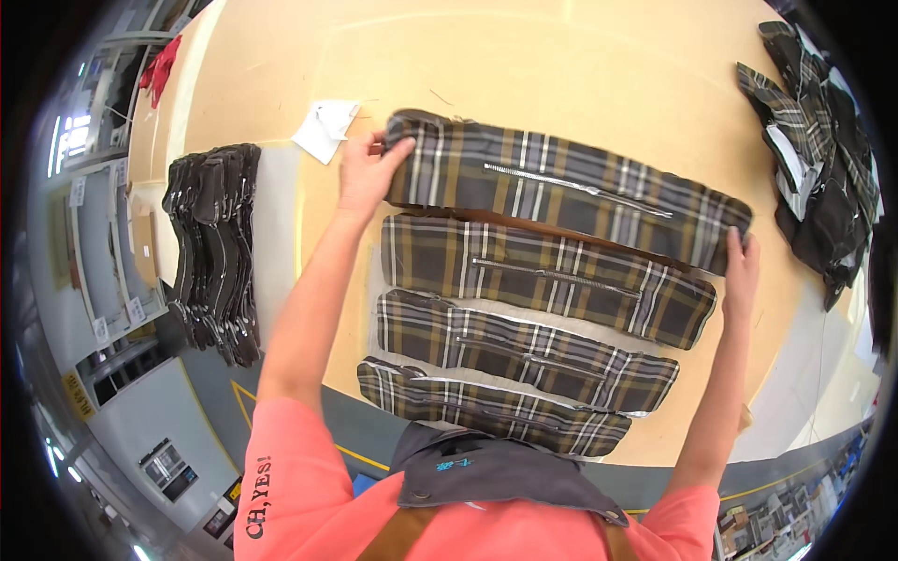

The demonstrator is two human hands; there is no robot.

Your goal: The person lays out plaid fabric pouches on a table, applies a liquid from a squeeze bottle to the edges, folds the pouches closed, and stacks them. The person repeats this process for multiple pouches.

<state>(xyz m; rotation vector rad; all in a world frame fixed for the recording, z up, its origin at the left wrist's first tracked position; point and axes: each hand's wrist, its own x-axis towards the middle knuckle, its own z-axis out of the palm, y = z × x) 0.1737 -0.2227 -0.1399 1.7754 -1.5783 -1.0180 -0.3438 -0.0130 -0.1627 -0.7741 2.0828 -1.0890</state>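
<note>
There the left hand (367,170) pinched one end of the top plaid panel (571,192) and the right hand (741,271) gripped the other end, the panel lying farthest out on the table (561,65) above three matching zippered panels (533,327). An uneven pull could, I judged, skew it or drag the row beneath. Left of the panel lay a white paper (325,129) and a dark stack (215,248), right of it a loose plaid heap (818,150), none obstructing.

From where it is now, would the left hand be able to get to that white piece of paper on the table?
Probably yes. The left hand grips the end of the top plaid panel, and the white paper lies just beyond it on the bare table with nothing between them. The hand would have to let go of the panel first.
</note>
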